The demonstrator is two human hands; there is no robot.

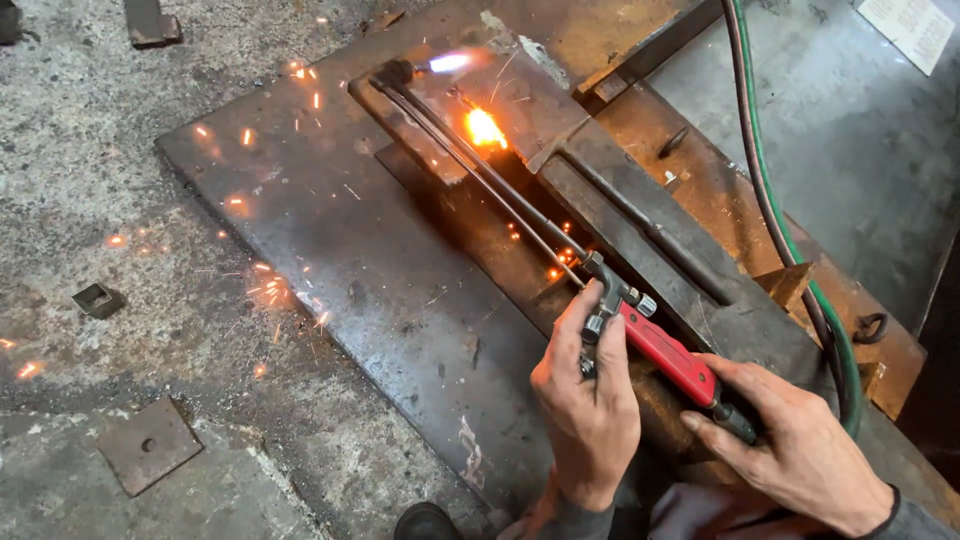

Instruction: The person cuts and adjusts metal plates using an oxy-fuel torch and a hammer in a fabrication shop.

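left hand (588, 400) lowest in frame, fingers curled around the valve block of the cutting torch (640, 335), thumb and forefinger pinched on a small silver knob. right hand (795, 445) just beside it, fingers closed around the rear end of the torch's red handle, forefinger laid along it. grey sleeve cuffs show at both wrists.

torch runs diagonally up and left from the hands: red handle, metal valve body, then 2 thin dark tubes (480, 170) reaching out to the torch head (398, 70). a blue-white flame (452, 62) shoots sideways from the head toward the right. just below the tubes, a bright orange glowing spot (484, 128) on the metal, touching the edge of a rusty steel bar (640, 230).

everything rests on a big dark steel plate (340, 230) lying flat on a concrete floor (70, 150). orange sparks (265, 290) scattered across plate and floor to the left.

2 hoses, 1 green (770, 190) and 1 dark, run together from the top edge down the right side, past the right hand.

on the floor left: a small square nut (98, 299), and a flat square plate with a centre hole (148, 445), well apart from the hands. dark boot toe (425, 522) at bottom edge.
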